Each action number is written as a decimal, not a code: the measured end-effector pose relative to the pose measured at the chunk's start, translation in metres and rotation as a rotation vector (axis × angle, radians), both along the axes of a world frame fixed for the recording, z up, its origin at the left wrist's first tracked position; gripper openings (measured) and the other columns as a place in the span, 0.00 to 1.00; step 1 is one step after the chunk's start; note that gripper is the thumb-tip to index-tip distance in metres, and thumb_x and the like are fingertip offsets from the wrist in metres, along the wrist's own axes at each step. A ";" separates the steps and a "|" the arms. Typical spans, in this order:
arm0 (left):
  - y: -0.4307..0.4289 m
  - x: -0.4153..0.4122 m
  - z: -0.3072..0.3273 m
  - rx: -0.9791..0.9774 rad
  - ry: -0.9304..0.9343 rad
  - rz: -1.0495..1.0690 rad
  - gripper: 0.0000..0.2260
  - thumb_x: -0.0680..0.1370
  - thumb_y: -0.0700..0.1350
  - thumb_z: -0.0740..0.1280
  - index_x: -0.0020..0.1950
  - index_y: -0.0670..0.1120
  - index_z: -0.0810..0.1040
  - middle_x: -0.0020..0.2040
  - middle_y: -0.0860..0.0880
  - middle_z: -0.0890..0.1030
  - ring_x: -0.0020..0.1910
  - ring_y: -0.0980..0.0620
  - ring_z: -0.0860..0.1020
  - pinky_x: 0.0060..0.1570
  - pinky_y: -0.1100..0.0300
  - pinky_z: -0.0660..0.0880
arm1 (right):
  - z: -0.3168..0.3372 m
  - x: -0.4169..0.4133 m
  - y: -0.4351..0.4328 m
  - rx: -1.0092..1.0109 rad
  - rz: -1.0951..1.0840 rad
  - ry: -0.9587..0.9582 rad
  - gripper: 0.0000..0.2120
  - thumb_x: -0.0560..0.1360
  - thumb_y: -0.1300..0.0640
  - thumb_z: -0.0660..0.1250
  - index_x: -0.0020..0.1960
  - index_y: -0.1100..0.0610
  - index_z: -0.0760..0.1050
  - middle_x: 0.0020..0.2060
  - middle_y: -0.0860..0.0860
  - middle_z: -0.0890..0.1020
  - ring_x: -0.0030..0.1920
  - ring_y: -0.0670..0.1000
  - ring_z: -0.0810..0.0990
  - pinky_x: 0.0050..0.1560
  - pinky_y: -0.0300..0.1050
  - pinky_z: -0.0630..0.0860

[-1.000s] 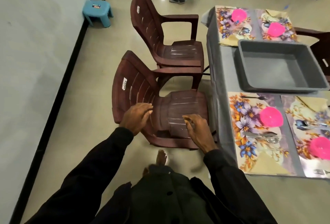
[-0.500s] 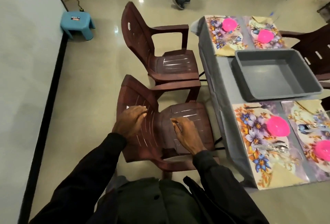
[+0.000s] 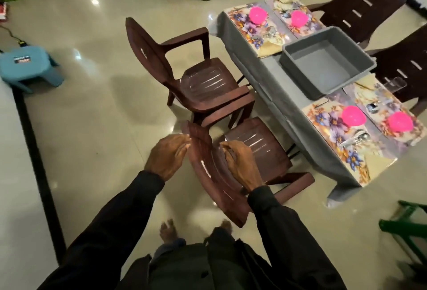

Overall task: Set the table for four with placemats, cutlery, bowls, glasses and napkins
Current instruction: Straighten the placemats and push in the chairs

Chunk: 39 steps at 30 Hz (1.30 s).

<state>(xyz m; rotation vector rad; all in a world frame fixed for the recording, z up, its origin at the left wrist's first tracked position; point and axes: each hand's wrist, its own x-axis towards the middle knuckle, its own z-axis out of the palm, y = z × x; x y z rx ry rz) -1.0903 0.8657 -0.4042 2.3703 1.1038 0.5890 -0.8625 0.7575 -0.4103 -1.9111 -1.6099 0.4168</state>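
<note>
Left hand (image 3: 167, 159) sits at the outer side of the near chair (image 3: 256, 151), by the top edge of its backrest; fingers loosely bent, tips at that edge, nothing enclosed in them; blur prevents saying whether they touch it. Right hand (image 3: 240, 166) lies on the front face of the same backrest; fingers bent against the slats; cannot tell whether they clamp the plastic or only rest on it. Chair stands just beside the table (image 3: 251, 68), seat toward it; second chair (image 3: 203, 81) farther along the same side. Table, under a grey cloth, carries four floral mats, two at each end, with a grey tub (image 3: 323, 63) between the pairs; nearest placemat (image 3: 332, 128) holds a pink bowl (image 3: 353, 116) with cutlery (image 3: 357, 139) just beside it; each of the other three mats holds a pink bowl too; a clear glass (image 3: 394, 84) stands at the neighbouring mat's far edge; a beige napkin (image 3: 269, 49) lies on a far-end mat's corner, by the tub. Blue stool (image 3: 25, 65) well apart, near the wall.
</note>
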 end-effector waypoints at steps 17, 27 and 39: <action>0.217 -0.063 0.012 0.103 0.000 -0.022 0.10 0.80 0.42 0.71 0.61 0.42 0.83 0.58 0.45 0.85 0.58 0.46 0.83 0.60 0.58 0.74 | -0.010 -0.058 0.203 0.004 -0.118 0.071 0.10 0.81 0.59 0.67 0.62 0.54 0.79 0.57 0.51 0.82 0.57 0.46 0.80 0.60 0.49 0.80; 0.418 -0.037 0.020 0.102 0.044 -0.106 0.09 0.82 0.44 0.68 0.60 0.45 0.83 0.60 0.49 0.84 0.60 0.50 0.81 0.59 0.56 0.76 | -0.010 -0.029 0.378 -0.032 -0.219 0.053 0.12 0.81 0.58 0.67 0.63 0.56 0.80 0.56 0.53 0.83 0.55 0.49 0.81 0.57 0.50 0.81; 0.586 -0.013 0.009 0.012 0.100 -0.222 0.10 0.81 0.44 0.69 0.61 0.44 0.84 0.60 0.47 0.84 0.60 0.48 0.82 0.61 0.63 0.70 | -0.008 -0.032 0.520 -0.077 -0.287 -0.010 0.10 0.81 0.59 0.68 0.61 0.58 0.81 0.56 0.55 0.84 0.55 0.52 0.82 0.57 0.45 0.80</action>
